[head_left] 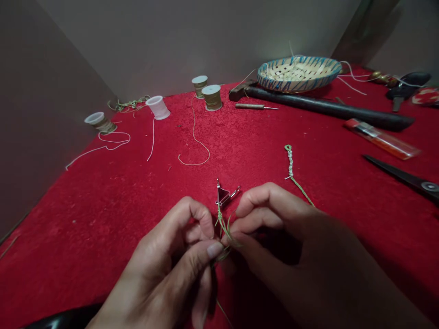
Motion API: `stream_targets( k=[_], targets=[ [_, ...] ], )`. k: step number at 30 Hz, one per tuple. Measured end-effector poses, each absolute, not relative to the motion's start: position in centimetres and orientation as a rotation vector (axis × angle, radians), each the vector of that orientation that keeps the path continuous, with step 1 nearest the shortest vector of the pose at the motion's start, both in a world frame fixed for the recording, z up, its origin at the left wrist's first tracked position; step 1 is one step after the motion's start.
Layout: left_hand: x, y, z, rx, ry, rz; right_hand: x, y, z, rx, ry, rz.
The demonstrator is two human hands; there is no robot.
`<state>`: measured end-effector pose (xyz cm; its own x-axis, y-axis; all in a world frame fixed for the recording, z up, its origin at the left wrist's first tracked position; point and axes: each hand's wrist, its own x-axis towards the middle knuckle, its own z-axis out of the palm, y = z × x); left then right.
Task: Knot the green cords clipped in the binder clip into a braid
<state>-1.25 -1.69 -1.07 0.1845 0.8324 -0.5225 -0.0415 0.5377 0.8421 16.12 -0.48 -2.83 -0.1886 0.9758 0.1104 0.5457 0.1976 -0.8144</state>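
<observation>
Green cord [223, 227] runs from a binder clip [223, 195] on the red cloth down to my two hands, with a small knot just below the clip. My left hand [178, 260] is closed, its thumb and fingers pinching the strands. Close against it, my right hand [274, 237] also pinches the cord, where a loose loop curves between the fingertips. The exact crossing of the strands is hidden by my fingers. A thin cord end trails below the hands. Beyond my right hand lies a knotted green and white cord piece [291, 161] with a looped end.
Several thread spools [211, 98] stand at the back, loose ends trailing. A hammer [318, 105], an awl [254, 106] and a woven basket [298, 75] lie back right. An orange-and-clear packet [381, 138] and scissors [404, 176] are at right. Tangled cord [128, 105] lies back left.
</observation>
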Motion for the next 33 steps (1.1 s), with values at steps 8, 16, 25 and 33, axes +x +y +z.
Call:
stream_targets(
  k=[8, 16, 25, 33],
  targets=[
    [-1.0, -1.4, -0.7, 0.657, 1.228, 0.716, 15.8, -0.3, -2.8, -1.391, -1.861, 0.839],
    [-0.6, -2.1, -0.6, 0.495, 1.386, 0.734, 16.4, -0.6, -2.7, -1.385, -1.835, 0.888],
    [-0.3, -2.6, -0.7, 0.574, 1.496, 0.712, 16.9, -1.1, -2.0, -1.357, -1.679, 1.146],
    [-0.5, -2.3, -0.7, 0.616, 1.487, 0.647, 17.0, -0.5, -3.3, -1.225, -1.666, 1.105]
  ],
)
